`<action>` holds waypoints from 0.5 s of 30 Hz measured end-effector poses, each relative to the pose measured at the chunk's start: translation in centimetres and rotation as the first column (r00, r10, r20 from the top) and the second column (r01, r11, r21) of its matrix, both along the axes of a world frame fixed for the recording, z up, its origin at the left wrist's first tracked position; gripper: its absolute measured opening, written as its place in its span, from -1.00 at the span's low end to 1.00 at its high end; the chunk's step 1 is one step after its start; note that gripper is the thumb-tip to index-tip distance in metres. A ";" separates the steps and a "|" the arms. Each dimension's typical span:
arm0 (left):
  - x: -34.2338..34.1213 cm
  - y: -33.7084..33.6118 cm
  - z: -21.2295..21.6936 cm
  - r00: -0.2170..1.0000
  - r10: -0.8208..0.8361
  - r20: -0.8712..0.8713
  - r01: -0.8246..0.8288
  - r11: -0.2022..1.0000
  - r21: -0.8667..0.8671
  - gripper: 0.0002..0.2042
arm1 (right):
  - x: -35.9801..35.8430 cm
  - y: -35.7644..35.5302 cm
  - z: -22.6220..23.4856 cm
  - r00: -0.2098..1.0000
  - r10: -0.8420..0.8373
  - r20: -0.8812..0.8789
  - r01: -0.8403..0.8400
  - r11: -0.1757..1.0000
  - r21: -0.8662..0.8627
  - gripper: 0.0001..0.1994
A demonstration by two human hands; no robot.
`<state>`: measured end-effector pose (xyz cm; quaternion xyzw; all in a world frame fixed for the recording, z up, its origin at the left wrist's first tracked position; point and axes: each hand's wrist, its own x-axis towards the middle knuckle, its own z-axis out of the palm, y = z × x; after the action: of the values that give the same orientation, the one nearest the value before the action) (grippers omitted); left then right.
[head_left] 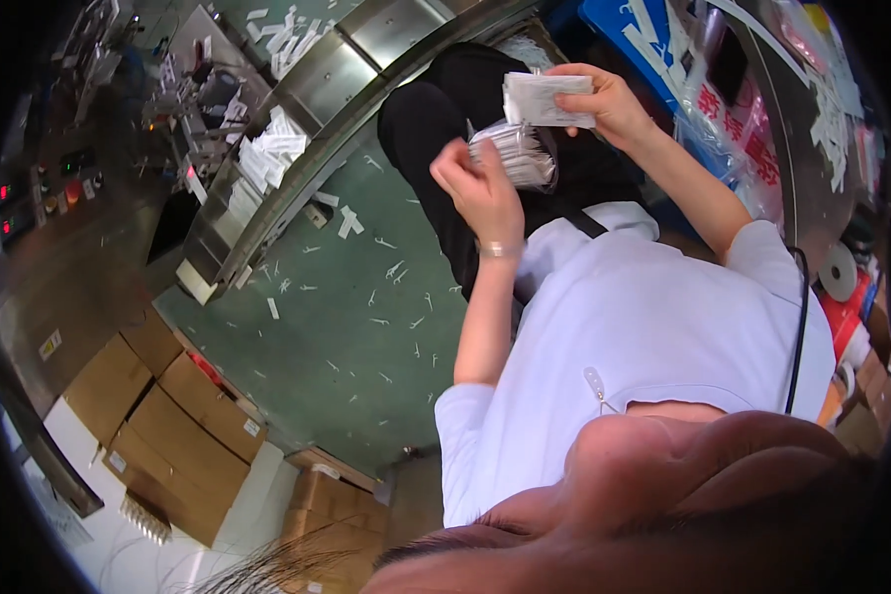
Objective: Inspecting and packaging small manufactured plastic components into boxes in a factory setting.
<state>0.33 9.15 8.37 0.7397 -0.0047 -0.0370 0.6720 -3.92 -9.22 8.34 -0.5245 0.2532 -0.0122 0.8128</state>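
Above my lap, my right hand (604, 104) grips a stack of small flat white packets (535, 99), thumb across the top face. Just below it and to the left is a clear plastic bag (530, 163) filled with similar white packets, standing close together on edge. My left hand (480, 188) is closed on the left side of this bag, with the thumb against the packets. The lower edge of the stack is right at the top of the bag; whether they touch I cannot tell.
At the left, a metal machine channel (337, 84) carries a heap of white packets (267, 153). Small white pieces litter the green floor (356, 317). Cardboard boxes (178, 445) stand lower left. To my right are a blue bin (634, 45) and pink-printed plastic bags (747, 129).
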 end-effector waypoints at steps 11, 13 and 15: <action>-3.5 -0.2 -6.8 0.947 -0.320 0.000 0.304 0.900 0.311 -0.80 | -5.5 -0.9 -1.0 0.975 0.128 -0.182 -0.052 0.926 0.373 -0.65; -3.2 -0.1 -7.7 0.935 -0.269 -0.230 0.284 0.958 0.035 -0.85 | -5.0 0.0 -0.9 0.967 0.158 -0.198 -0.079 0.932 0.354 -0.65; -2.9 0.2 -8.3 0.900 -0.263 -0.347 0.243 0.965 -0.100 -0.87 | -4.1 1.0 -0.9 0.945 0.234 -0.230 -0.154 0.935 0.319 -0.65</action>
<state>-2.56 9.35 0.06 0.6950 0.0203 -0.2576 0.6710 -8.05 -8.20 7.47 -0.4162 0.3049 0.1770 0.8382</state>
